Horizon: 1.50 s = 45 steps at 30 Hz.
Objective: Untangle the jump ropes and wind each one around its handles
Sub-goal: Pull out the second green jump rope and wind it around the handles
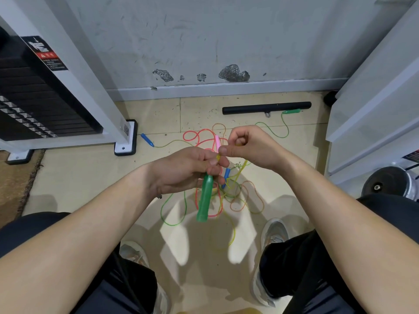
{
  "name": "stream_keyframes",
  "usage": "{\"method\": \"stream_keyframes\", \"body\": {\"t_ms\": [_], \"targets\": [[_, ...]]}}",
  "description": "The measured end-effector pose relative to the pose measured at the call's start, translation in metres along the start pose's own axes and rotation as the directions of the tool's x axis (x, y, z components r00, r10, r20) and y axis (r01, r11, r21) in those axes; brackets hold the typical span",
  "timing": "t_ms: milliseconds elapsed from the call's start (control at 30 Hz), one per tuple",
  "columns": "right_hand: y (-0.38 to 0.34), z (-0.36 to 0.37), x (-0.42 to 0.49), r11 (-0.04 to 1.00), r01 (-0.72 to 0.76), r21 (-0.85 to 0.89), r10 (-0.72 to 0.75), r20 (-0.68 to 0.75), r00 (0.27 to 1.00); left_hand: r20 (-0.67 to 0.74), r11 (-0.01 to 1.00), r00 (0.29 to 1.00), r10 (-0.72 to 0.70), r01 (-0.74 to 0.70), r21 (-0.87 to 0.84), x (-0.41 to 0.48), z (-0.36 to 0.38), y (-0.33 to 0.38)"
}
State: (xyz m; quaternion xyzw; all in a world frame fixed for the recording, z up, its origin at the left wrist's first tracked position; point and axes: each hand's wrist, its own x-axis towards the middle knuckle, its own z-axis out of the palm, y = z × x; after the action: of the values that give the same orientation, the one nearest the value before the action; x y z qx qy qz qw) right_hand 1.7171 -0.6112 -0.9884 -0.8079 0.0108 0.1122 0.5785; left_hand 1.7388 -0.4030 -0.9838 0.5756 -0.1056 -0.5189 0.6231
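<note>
My left hand (188,168) grips a green jump-rope handle (205,198) that points down toward me. My right hand (247,147) pinches a thin yellow-green rope (240,171) just above the left fingers. On the floor under both hands lies a tangle of pink rope (195,137), green rope (173,209) and orange rope (251,196). A pink handle (217,141) shows behind my hands, a blue handle (226,175) just below them. Another blue handle (147,139) lies to the left, and a second green handle (292,111) at the far right.
A black bar (266,108) lies near the wall. A white weight-machine frame (125,138) stands on the left and white panels (371,114) on the right. A weight plate (385,184) sits at right. My shoes (273,234) flank the tangle.
</note>
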Motion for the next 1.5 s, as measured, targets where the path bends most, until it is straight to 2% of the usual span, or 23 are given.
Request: {"method": "stream_keyframes", "body": {"t_ms": [100,200,267,367,500,567,733,867,967,1033,1167,1267,1367,1500], "targets": [[0.002,0.003,0.0,0.998,0.004,0.057,-0.002,-0.037,0.999,-0.023,0.995,0.994,0.104,-0.104,0.004,0.001,-0.001,0.003],[0.006,0.009,0.0,0.988,-0.022,0.155,0.035,-0.08,0.996,-0.168,0.976,0.969,0.18,-0.197,-0.093,0.003,-0.003,0.006],[0.007,0.019,-0.001,0.982,-0.068,0.176,0.089,-0.113,0.99,-0.268,0.964,0.94,0.212,-0.246,-0.1,0.005,-0.006,0.004],[0.005,0.036,-0.003,0.989,-0.097,0.114,0.111,-0.124,0.986,-0.411,0.96,0.885,0.219,-0.271,-0.071,0.01,-0.006,-0.003],[-0.003,0.045,-0.008,0.995,-0.096,-0.032,0.094,-0.067,0.993,-0.57,0.965,0.791,0.224,-0.261,0.018,0.013,-0.008,-0.008],[-0.007,0.047,-0.01,0.993,-0.109,-0.036,0.107,-0.05,0.993,-0.588,0.965,0.772,0.242,-0.253,0.065,0.013,-0.009,-0.009],[-0.011,0.05,-0.011,0.911,-0.221,0.347,0.26,-0.067,0.963,-0.595,0.947,0.744,0.303,-0.305,0.101,0.016,-0.007,-0.008],[-0.014,0.058,-0.016,0.865,-0.16,0.476,0.205,-0.044,0.978,-0.653,0.93,0.695,0.3,-0.366,0.037,0.018,-0.001,-0.005],[-0.014,0.066,-0.018,0.891,-0.105,0.441,0.156,-0.081,0.984,-0.712,0.926,0.65,0.264,-0.379,-0.002,0.022,0.005,-0.006],[-0.012,0.069,-0.017,0.907,-0.092,0.411,0.149,-0.109,0.983,-0.724,0.931,0.646,0.241,-0.365,-0.017,0.025,0.01,-0.007],[-0.014,0.067,-0.017,0.931,-0.059,0.359,0.126,-0.167,0.978,-0.677,0.934,0.696,0.241,-0.355,-0.032,0.029,0.013,-0.005],[-0.02,0.066,-0.02,0.93,-0.034,0.367,0.112,-0.193,0.975,-0.637,0.931,0.709,0.303,-0.363,0.039,0.028,0.008,-0.004],[-0.016,0.069,-0.017,0.953,-0.048,0.3,0.112,-0.2,0.973,-0.659,0.911,0.652,0.375,-0.391,0.131,0.029,0.006,-0.006],[-0.01,0.076,-0.014,0.973,-0.088,0.214,0.122,-0.15,0.981,-0.725,0.891,0.583,0.367,-0.443,0.095,0.03,0.007,-0.006]]}}
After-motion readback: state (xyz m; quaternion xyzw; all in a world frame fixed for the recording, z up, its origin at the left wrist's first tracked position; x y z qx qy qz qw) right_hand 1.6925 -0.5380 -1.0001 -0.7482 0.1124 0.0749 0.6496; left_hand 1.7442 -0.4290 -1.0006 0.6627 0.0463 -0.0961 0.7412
